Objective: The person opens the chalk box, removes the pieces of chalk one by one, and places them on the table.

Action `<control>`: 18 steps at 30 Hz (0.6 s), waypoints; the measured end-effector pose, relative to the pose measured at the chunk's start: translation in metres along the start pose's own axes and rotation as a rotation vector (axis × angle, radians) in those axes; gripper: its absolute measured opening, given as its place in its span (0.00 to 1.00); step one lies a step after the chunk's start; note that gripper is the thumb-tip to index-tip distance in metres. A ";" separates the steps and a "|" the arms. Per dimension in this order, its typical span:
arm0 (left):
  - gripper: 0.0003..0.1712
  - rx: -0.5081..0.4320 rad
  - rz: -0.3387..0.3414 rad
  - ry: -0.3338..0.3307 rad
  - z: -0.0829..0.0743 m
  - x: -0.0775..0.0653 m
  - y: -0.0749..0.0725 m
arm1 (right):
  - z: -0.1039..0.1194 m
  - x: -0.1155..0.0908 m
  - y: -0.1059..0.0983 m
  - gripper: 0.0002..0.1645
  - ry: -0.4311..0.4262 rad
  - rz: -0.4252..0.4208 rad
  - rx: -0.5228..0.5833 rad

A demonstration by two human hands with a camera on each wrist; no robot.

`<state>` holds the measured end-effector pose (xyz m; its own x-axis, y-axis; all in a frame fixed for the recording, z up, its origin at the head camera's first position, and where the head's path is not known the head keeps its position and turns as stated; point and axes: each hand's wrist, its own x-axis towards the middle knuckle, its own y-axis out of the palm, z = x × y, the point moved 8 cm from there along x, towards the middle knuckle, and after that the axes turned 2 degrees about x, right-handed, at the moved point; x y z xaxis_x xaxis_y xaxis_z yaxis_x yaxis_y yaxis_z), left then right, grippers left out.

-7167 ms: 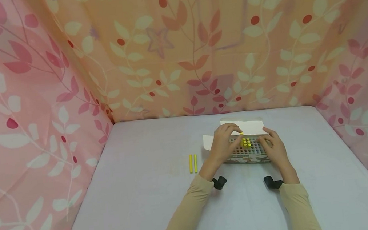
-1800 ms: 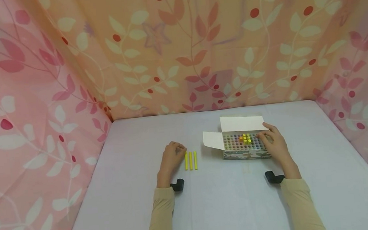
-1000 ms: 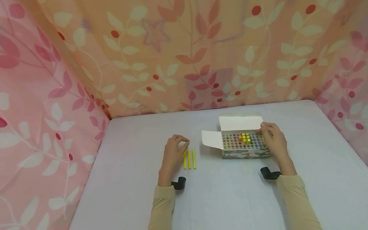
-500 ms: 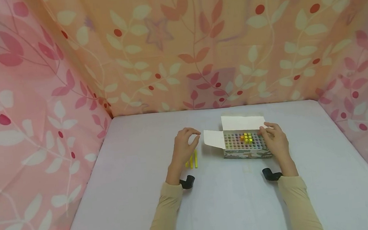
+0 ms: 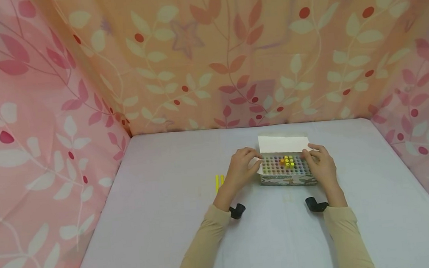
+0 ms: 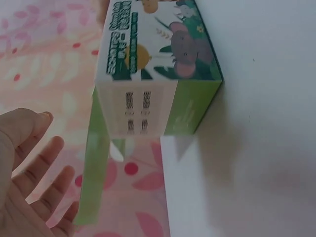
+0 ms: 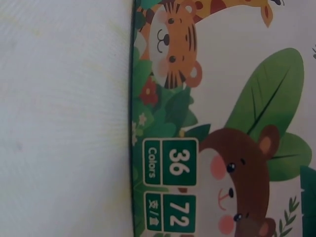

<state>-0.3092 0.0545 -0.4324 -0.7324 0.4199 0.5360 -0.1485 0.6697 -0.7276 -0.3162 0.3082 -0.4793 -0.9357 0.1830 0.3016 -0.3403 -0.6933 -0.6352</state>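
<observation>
My left hand [image 5: 241, 166] is at the left end of an open cardboard box [image 5: 288, 180]. In the left wrist view, its fingers are relaxed and hold nothing, near the box's green flap [image 6: 94, 168]. My right hand [image 5: 321, 166] grips the right end of the box, thumb and forefinger at its upper edge. Inside, the box shows rows of small round coloured ends; several yellow crayon-like sticks [image 5: 289, 161] and an orange one [image 5: 282, 161] stand higher than the rest. Two yellow sticks [image 5: 217, 183] lie on the table, partly behind my left wrist.
The box's white lid [image 5: 283, 143] stands open at the back. In the right wrist view, its printed animal side [image 7: 237, 163] reads 36 colors and 72. A white-covered table [image 5: 161, 224] spreads around, with patterned curtains [image 5: 178, 69] behind and at both sides.
Since placing a third yellow stick on the table beside the other two, my left hand has moved right to the box's left end, covering its side flap. The right hand stays at the box.
</observation>
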 end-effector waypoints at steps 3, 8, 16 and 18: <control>0.06 0.042 0.053 0.011 -0.008 0.008 0.012 | 0.000 0.000 0.000 0.28 -0.004 -0.004 0.003; 0.07 0.098 0.135 0.027 -0.021 0.022 0.027 | 0.000 -0.001 0.000 0.28 -0.010 -0.009 0.007; 0.08 0.150 0.205 0.048 -0.034 0.044 0.048 | 0.001 -0.001 -0.001 0.27 -0.026 -0.024 0.012; 0.08 0.159 0.219 0.039 -0.034 0.046 0.054 | 0.000 -0.001 -0.001 0.27 -0.030 -0.026 0.009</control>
<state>-0.3283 0.1309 -0.4318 -0.7332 0.5690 0.3724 -0.0946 0.4570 -0.8844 -0.3146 0.3084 -0.4789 -0.9234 0.1803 0.3389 -0.3634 -0.6950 -0.6204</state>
